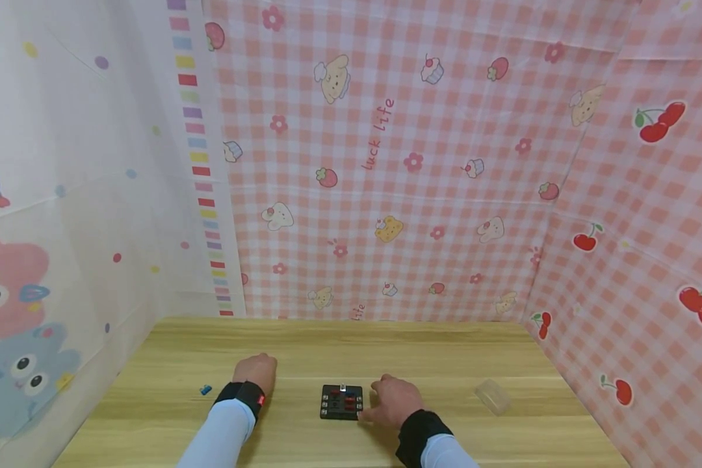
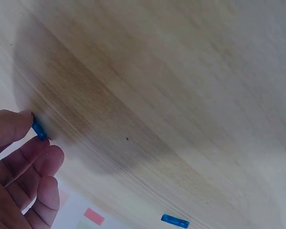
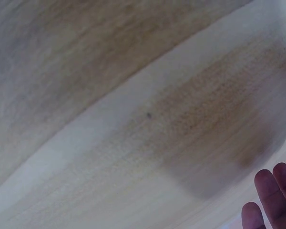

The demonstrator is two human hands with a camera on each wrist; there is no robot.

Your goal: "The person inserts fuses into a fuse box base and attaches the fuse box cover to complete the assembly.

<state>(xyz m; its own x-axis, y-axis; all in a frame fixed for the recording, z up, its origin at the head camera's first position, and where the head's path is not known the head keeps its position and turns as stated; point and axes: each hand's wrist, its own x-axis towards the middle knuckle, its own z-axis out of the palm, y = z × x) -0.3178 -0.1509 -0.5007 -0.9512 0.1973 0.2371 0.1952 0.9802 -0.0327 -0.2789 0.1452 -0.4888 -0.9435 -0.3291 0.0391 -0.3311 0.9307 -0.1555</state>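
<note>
Between thumb and forefinger, my left hand [image 1: 257, 372] pinches a small blue blade fuse [image 2: 38, 127], seen in the left wrist view; in the head view the hand's back hides it. Another blue fuse [image 2: 175, 221] lies on the table, and in the head view blue fuses [image 1: 205, 390] are left of that wrist. A black fuse block [image 1: 342, 402] with red and blue fuses and metal screw terminals lies flat between the hands. My right hand [image 1: 396, 400] is at its right side, thumb at the lower right corner, fingers [image 3: 276, 198] fairly straight.
A clear plastic cover [image 1: 493, 396] lies on the wooden table [image 1: 433, 351] to the right of my right hand. Patterned cloth [image 1: 386, 195] hangs along the table's back, left and right sides.
</note>
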